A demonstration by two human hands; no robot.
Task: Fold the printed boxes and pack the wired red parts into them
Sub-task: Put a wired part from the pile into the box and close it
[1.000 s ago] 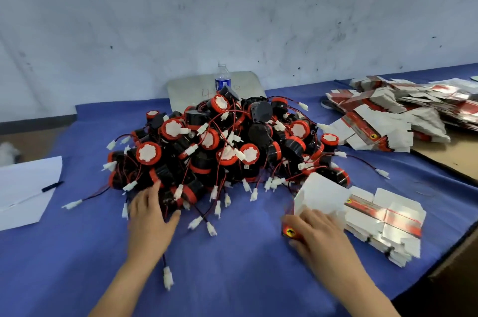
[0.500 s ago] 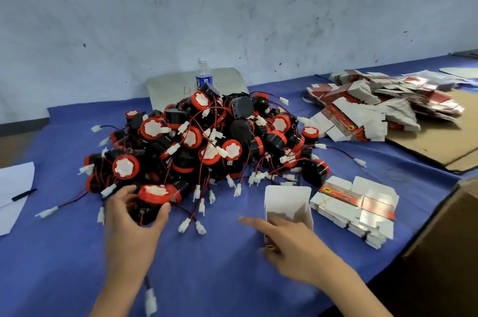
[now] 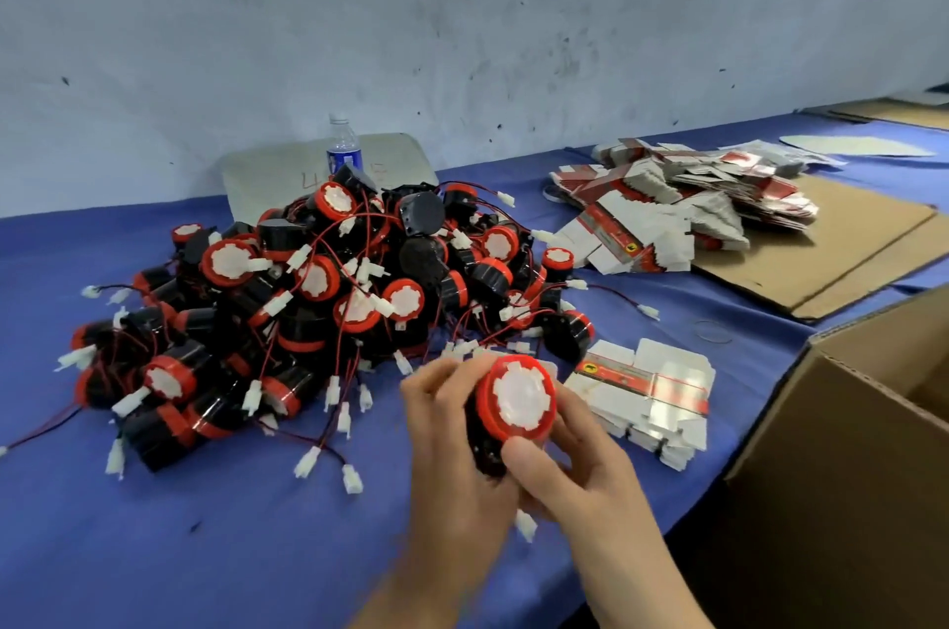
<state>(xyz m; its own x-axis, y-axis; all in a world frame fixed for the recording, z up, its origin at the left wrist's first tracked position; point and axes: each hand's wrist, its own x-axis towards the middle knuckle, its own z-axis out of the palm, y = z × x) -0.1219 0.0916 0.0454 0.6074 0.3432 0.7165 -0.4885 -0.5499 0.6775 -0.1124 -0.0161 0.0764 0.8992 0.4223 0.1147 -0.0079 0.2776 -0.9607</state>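
Two hands meet at the near right edge of the pile [image 3: 318, 289], and both are wrapped round one red part [image 3: 521, 397]. The left hand [image 3: 452, 448] curls its fingers about the black body. The right hand [image 3: 580, 474] cups the other side, thumb pressed on the red rim, with the white face turned up to the camera. A white plug [image 3: 526, 525] dangles below the hands on its thin wire.

It looks like hard, stiff plastic, and I judge it light enough for one hand. The barrel looks smooth, so the body and the red rim are the places to hold. Not the wire: it is thin and floppy, and likely to snag on its neighbours. I cannot make out an opened box at the hands; if there is one, they hide it.

Just right of the pile's near edge lies a stack of flat boxes [image 3: 647, 392], thin card that would crease easily. Further right of the pile stands an open carton [image 3: 847, 448].

Now the pile itself, sprawled on the blue cloth [image 3: 205, 525]: dozens of parts, wires tangled, plugs sticking out all round. Beyond the pile's right side, a heap of more flat boxes [image 3: 683, 202] spills over a brown card sheet [image 3: 821, 248]. Behind the pile a water bottle [image 3: 343, 150] stands before a grey board [image 3: 267, 171], against the wall.
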